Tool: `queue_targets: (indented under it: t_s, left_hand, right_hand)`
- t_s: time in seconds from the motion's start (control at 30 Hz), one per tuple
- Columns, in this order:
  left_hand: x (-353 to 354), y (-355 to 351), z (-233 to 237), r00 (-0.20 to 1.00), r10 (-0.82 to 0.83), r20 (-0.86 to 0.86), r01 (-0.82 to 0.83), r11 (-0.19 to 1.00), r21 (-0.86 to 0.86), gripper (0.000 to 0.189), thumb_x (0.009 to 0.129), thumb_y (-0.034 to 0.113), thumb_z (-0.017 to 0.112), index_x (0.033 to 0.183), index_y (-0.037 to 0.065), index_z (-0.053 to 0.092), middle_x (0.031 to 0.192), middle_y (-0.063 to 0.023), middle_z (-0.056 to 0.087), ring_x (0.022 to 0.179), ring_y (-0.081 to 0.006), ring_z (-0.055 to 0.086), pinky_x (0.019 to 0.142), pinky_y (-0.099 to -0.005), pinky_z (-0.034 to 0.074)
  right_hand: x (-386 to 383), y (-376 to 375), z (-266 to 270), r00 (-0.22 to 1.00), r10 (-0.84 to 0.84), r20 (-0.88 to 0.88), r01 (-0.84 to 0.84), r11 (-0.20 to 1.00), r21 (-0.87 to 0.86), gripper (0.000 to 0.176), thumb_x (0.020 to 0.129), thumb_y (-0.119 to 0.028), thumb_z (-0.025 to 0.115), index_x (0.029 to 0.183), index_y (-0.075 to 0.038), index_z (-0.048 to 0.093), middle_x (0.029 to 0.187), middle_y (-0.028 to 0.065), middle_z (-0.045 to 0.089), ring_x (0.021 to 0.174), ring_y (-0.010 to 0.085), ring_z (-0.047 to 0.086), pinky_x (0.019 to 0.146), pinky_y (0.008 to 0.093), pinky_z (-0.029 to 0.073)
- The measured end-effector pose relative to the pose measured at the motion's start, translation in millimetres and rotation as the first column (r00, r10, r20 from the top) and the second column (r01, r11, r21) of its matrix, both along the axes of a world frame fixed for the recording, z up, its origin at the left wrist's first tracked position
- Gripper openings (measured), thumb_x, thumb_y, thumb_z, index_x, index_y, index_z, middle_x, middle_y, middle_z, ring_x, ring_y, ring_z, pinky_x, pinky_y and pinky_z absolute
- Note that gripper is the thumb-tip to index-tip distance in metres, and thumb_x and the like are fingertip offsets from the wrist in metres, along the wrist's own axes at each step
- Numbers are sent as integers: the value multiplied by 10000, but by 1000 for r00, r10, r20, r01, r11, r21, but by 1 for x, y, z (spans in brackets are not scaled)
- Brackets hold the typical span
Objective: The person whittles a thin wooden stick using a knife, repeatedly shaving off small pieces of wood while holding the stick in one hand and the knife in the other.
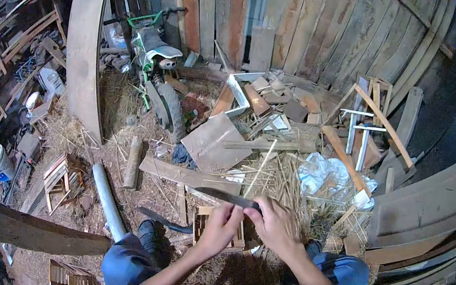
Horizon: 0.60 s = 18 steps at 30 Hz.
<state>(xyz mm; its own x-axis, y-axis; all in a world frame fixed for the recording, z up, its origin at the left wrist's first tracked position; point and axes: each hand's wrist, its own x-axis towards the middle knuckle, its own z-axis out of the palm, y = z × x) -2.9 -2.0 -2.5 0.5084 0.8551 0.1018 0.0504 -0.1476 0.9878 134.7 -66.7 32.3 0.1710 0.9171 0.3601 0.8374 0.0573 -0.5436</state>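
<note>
as right hand [277, 226] holds, blade [223, 196] tapers.

The right hand [277, 226] is gripping a dark knife [220, 195] by its handle, with the blade pointing left above the knees. The left hand [221, 227] is curling its fingers against the blade from below. A white pipe [107, 201] is lying on the straw-covered ground [81, 138] to the left, and a small motorbike [155, 55] is leaning near the plank wall [316, 26].
</note>
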Motion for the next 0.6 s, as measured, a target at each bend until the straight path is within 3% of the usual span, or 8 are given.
queue_targets:
  t_s: [0.07,0.23,0.33,0.47,0.53,0.6]
  left_hand:
    - [-2,-7,1,997,-38,-69,36,999,-40,303,946,187,484,785,-59,556,574,-41,474,539,-83,438,481,-286,360]
    - [4,-18,-7,988,-131,-79,112,972,-205,286,950,189,479,838,-60,567,583,-48,474,551,-90,429,501,-294,368]
    - [-1,-19,-10,985,-148,-87,143,988,-56,245,962,182,466,947,-37,576,602,-20,455,553,-80,405,491,-287,349]
    - [-8,-28,-1,989,-145,-28,141,983,-118,248,974,185,460,915,-21,585,588,40,418,530,-36,359,446,-249,287]
    - [-15,-32,12,986,-159,-46,149,976,-159,251,974,188,461,902,-18,584,580,44,414,524,-34,357,443,-249,286]
    - [-19,-34,15,982,-165,-89,146,970,-193,270,975,199,462,864,-16,580,560,46,421,517,-30,368,442,-245,297]
  right_hand:
    - [3,-4,-7,1000,0,20,-1,998,58,291,876,-339,587,895,-53,538,730,145,576,691,334,600,576,425,459]
    - [17,-20,3,999,-24,-23,24,1000,-2,298,851,-337,626,843,-49,549,709,142,573,665,334,596,566,421,456]
    - [18,-25,4,999,39,-37,-39,999,-1,269,837,-325,654,833,-65,582,607,124,569,541,304,587,490,388,444]
    - [17,-29,9,993,78,-91,-81,996,-31,282,810,-337,684,822,-62,625,613,119,591,537,287,600,482,359,454]
    - [18,-29,8,980,158,-123,-144,983,117,297,773,-348,720,795,-58,662,624,100,616,526,258,607,478,330,460]
    - [20,-30,6,986,155,-66,-145,981,131,302,761,-349,732,787,-55,667,630,91,625,521,250,608,476,325,460]
